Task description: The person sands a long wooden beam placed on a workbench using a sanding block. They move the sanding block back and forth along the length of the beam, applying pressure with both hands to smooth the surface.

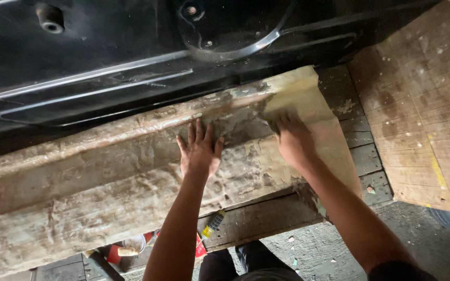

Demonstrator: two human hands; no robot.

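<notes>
Rough grey concrete floor [334,250] runs along the bottom of the head view, with dark wooden pallet slats [358,130] lying over it and a worn, stained plywood sheet [423,99] at the right. Across the middle, from lower left to upper right, lies a long, pale, crusted panel with a raised ridge, its surface scabbed with beige filler and scraped paint [95,182]. Behind it, filling the top of the view, sits a glossy black metal body part with pressed ribs and a round opening [105,57].

The left hand [200,151] lies flat on the crusted panel, palm down, fingers spread apart and pointing toward the ridge, gripping nothing. The right hand [294,141] is well to its right, near the panel's far end, fingers bent and pressed down against a smoother yellowish patch of the panel [298,91]. Motion blur hides the fingertips, so I cannot tell whether they pinch something small or only press on the surface. Both forearms reach up from the bottom edge.

Under the panel's near edge, a small tube with a yellow band [213,224] lies on a slat, next to a red scrap [200,247] and a round clear container [134,243].
</notes>
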